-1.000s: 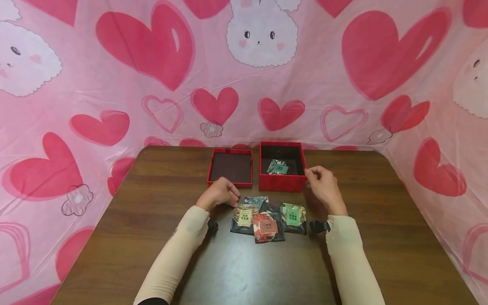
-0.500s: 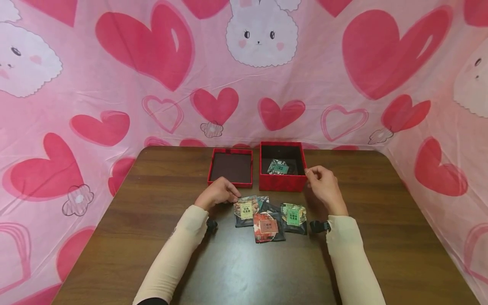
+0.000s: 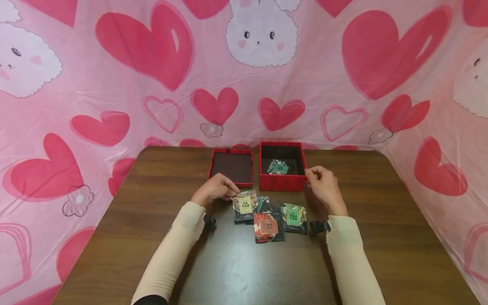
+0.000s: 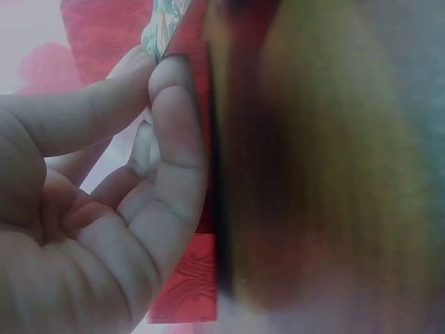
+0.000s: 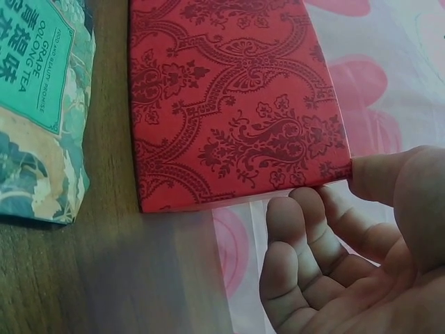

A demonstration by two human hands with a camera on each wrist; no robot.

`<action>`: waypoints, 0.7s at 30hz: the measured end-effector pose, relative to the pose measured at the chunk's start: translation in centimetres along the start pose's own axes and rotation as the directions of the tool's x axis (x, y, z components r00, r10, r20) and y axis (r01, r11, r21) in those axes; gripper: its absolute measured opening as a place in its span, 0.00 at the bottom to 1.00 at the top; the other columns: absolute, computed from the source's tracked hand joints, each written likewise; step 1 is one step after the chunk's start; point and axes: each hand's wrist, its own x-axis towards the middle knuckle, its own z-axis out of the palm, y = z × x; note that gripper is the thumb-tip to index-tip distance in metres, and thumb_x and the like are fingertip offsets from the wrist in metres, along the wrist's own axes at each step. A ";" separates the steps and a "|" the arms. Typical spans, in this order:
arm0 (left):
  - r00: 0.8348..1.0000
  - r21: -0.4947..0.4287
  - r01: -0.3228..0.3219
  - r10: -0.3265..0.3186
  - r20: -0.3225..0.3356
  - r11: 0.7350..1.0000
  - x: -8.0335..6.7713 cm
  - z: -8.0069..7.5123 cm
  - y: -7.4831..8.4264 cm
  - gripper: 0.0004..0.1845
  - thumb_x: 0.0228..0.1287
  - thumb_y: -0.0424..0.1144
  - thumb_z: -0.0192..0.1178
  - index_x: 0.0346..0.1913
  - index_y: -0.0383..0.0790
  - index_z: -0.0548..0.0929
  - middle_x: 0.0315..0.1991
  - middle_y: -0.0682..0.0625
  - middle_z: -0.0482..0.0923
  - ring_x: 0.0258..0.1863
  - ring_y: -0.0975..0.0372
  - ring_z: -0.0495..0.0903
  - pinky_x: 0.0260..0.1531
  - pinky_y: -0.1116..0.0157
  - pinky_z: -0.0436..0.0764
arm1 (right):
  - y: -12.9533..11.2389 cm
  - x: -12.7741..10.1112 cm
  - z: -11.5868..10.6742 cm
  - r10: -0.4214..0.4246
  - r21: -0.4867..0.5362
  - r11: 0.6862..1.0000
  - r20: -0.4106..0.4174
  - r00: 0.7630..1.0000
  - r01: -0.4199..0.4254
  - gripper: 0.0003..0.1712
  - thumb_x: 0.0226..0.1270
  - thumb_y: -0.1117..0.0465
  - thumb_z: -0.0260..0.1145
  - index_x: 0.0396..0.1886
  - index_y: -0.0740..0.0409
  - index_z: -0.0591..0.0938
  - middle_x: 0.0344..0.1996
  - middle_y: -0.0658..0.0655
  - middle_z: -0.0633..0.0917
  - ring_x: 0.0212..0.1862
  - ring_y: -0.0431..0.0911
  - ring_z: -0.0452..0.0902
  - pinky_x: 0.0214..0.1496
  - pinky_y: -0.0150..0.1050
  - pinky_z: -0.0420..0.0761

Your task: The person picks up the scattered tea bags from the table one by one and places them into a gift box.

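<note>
In the head view my left hand (image 3: 217, 187) pinches the upper left corner of a yellow-labelled tea sachet (image 3: 245, 205) between thumb and fingers. That sachet is raised over the others in front of the boxes. The left wrist view catches just a sliver of its printed packaging (image 4: 167, 24) at the fingertips. My right hand (image 3: 324, 186) holds the front right corner of an open red box (image 3: 282, 183), thumb at the rim and fingers curled against the side, as the right wrist view also shows. One teal-labelled sachet (image 3: 279, 167) lies inside the box.
A shallow red lid (image 3: 231, 165), dark inside, lies left of the box. On the brown table (image 3: 381, 237) are a red-labelled sachet (image 3: 267, 227), a green-labelled grape oolong sachet (image 3: 293, 217) and a partly covered bluish one (image 3: 264, 201). A pink heart-print cloth (image 3: 328, 76) hangs behind.
My left hand has lifted the yellow-labelled sachet from the others, moving it away from me toward the lid. The right hand stays at the box corner.
</note>
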 end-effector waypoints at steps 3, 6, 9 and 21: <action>1.000 -0.008 -0.006 0.006 0.000 1.000 -0.1 -0.1 0.4 0.09 0.62 0.19 0.62 0.38 0.30 0.90 0.33 0.43 0.87 0.25 0.60 0.81 0.34 0.58 0.86 | 0.0 0.0 0.0 -0.003 -0.002 1.000 0.002 1.000 0.003 0.22 0.78 0.48 0.59 0.51 0.64 0.81 0.37 0.66 0.82 0.41 0.62 0.82 0.30 0.38 0.77; 1.000 -0.013 -0.014 0.014 0.001 1.000 -0.1 -0.1 0.8 0.09 0.63 0.20 0.61 0.38 0.30 0.90 0.33 0.43 0.87 0.26 0.59 0.81 0.35 0.56 0.86 | 0.1 0.0 0.0 -0.009 -0.002 1.000 -0.002 1.000 0.009 0.22 0.78 0.49 0.59 0.51 0.64 0.81 0.36 0.66 0.82 0.41 0.62 0.82 0.30 0.38 0.77; 1.000 -0.009 -0.021 0.021 -0.009 1.000 -0.2 -0.2 1.4 0.09 0.63 0.20 0.62 0.38 0.31 0.90 0.34 0.44 0.87 0.27 0.58 0.81 0.37 0.55 0.86 | 0.1 0.0 -0.1 -0.012 -0.003 1.000 -0.008 1.000 0.012 0.21 0.78 0.49 0.59 0.51 0.63 0.81 0.35 0.64 0.82 0.40 0.61 0.82 0.30 0.38 0.77; 0.998 -0.051 -0.036 0.034 -0.047 0.998 -0.1 -1.3 2.7 0.06 0.63 0.23 0.65 0.40 0.29 0.90 0.32 0.44 0.87 0.27 0.60 0.82 0.39 0.53 0.86 | 0.0 0.0 0.0 -0.013 -0.016 1.000 -0.009 1.000 0.013 0.23 0.78 0.49 0.58 0.52 0.65 0.82 0.37 0.69 0.83 0.41 0.61 0.82 0.33 0.39 0.77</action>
